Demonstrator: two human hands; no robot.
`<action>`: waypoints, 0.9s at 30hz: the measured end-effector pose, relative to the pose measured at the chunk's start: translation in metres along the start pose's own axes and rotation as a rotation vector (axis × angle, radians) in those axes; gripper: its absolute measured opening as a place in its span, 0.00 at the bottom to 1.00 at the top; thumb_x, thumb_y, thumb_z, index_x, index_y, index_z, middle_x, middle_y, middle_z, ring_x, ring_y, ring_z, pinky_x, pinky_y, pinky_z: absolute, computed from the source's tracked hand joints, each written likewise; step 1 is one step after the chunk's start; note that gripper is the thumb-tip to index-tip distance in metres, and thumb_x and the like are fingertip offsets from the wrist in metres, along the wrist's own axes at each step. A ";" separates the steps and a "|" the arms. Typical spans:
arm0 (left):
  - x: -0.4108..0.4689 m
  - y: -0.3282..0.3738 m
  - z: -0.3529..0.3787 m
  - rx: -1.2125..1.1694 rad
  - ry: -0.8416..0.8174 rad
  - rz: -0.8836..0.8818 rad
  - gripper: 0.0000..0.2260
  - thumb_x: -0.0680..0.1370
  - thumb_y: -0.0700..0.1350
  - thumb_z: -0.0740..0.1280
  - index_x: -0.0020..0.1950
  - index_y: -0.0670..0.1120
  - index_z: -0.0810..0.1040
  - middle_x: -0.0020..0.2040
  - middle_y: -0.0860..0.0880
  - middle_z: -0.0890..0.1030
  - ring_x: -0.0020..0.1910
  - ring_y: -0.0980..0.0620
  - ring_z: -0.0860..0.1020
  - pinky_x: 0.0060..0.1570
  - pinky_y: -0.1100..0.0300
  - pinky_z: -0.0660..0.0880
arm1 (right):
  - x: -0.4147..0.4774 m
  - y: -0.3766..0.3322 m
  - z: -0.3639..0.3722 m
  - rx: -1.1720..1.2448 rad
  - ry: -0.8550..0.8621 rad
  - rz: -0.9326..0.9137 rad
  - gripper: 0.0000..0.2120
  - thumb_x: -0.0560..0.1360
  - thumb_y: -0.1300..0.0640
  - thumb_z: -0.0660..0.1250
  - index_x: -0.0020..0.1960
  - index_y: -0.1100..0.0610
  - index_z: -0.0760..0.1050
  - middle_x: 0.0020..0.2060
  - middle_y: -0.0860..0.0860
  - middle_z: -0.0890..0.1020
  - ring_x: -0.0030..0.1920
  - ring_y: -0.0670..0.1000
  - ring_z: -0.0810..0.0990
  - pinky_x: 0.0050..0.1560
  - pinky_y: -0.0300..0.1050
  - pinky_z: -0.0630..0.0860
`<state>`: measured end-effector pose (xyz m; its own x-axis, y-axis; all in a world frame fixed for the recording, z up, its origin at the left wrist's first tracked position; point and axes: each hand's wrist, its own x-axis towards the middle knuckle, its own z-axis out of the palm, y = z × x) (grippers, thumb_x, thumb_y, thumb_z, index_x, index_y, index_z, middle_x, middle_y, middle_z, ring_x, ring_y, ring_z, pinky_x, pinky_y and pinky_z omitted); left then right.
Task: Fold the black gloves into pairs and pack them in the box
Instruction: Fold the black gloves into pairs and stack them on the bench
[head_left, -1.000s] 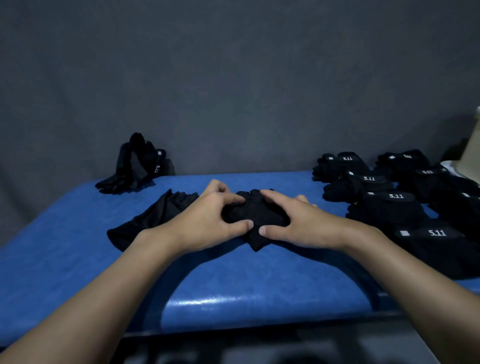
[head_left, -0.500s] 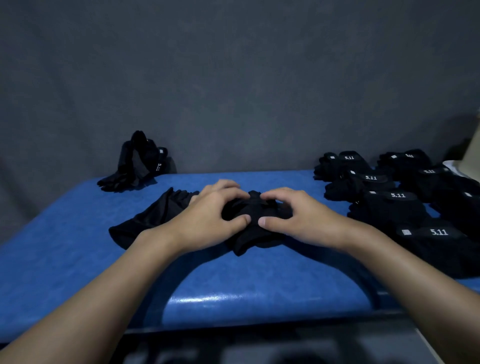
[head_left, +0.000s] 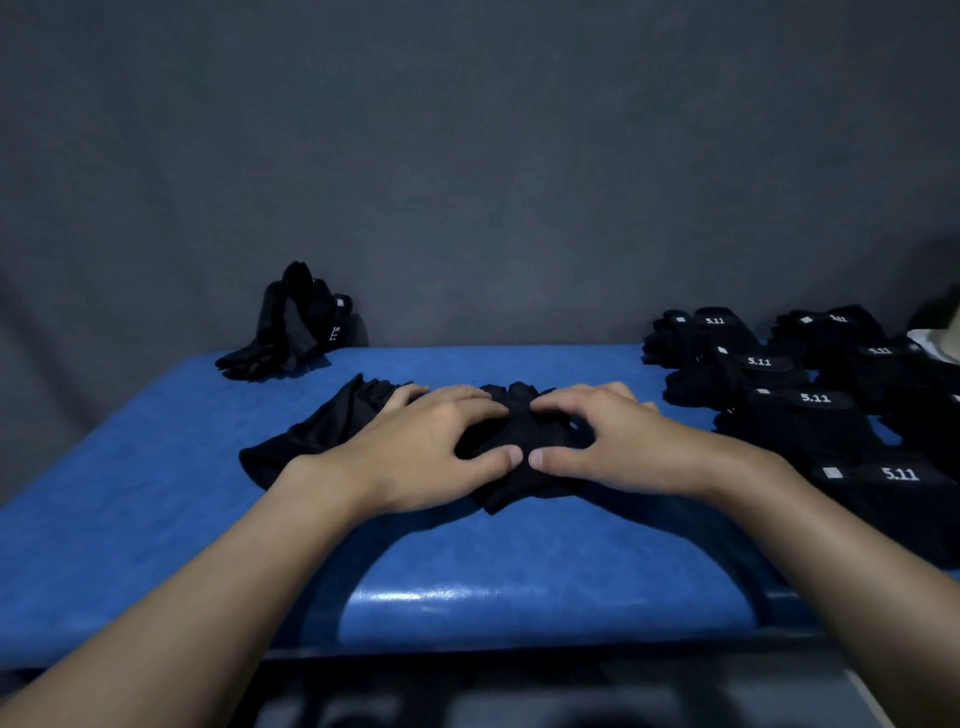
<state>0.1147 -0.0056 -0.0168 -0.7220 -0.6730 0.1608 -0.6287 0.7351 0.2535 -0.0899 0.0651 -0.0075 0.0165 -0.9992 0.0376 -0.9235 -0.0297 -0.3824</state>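
Setting: dark grey backdrop (head_left: 467, 156) hangs behind a blue padded table (head_left: 467, 561) whose near edge catches a strip of glare.
Centre of table: a bundle of black gloves (head_left: 524, 441) lies bunched between two bare hands, its lower edge spilling toward the viewer.
Left hand (head_left: 426, 447): palm down on the left part of the bundle, fingers curled over its top and thumb pressed against its near side; the hand grips the fabric.
Right hand (head_left: 608, 441): mirrors the other, fingers arched over the bundle's top, thumb meeting the left thumb tip to tip at the near side; it too is closed on the gloves.
Left of the hands: a loose black glove (head_left: 322, 431) lies flat and spread, its cuff end near the left wrist, partly covered by the left hand.
Far left corner: a small heap of unfolded gloves (head_left: 291, 327) leans against the backdrop, a white "5.11" mark showing on one cuff.
Right side: folded glove pairs (head_left: 810, 410) stand in rows from the back edge toward the viewer, white "5.11" labels facing up.
Far right edge: a pale object (head_left: 940, 348) is cut off by the frame; what it is cannot be told.
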 end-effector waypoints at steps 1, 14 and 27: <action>-0.002 -0.001 -0.004 -0.024 0.032 0.005 0.27 0.75 0.68 0.55 0.70 0.58 0.71 0.69 0.62 0.71 0.68 0.62 0.67 0.74 0.53 0.55 | 0.001 -0.004 -0.001 0.017 0.042 -0.015 0.25 0.74 0.39 0.66 0.70 0.41 0.68 0.65 0.39 0.72 0.69 0.47 0.61 0.67 0.51 0.58; -0.051 -0.082 -0.046 -0.018 0.024 -0.416 0.16 0.79 0.50 0.67 0.68 0.54 0.76 0.58 0.50 0.80 0.56 0.51 0.77 0.53 0.62 0.70 | 0.013 -0.053 0.027 -0.005 0.098 -0.235 0.15 0.75 0.43 0.66 0.62 0.39 0.73 0.58 0.38 0.75 0.63 0.45 0.65 0.62 0.47 0.55; -0.059 -0.084 -0.046 -0.160 0.229 -0.328 0.16 0.78 0.47 0.69 0.66 0.46 0.79 0.61 0.56 0.73 0.59 0.59 0.72 0.53 0.79 0.61 | 0.023 -0.077 0.037 0.031 0.129 -0.293 0.18 0.77 0.44 0.64 0.66 0.41 0.70 0.61 0.36 0.74 0.65 0.41 0.63 0.62 0.42 0.51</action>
<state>0.2230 -0.0313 -0.0036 -0.3970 -0.8831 0.2500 -0.7487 0.4692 0.4683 -0.0039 0.0432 -0.0114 0.2296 -0.9361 0.2666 -0.8745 -0.3186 -0.3657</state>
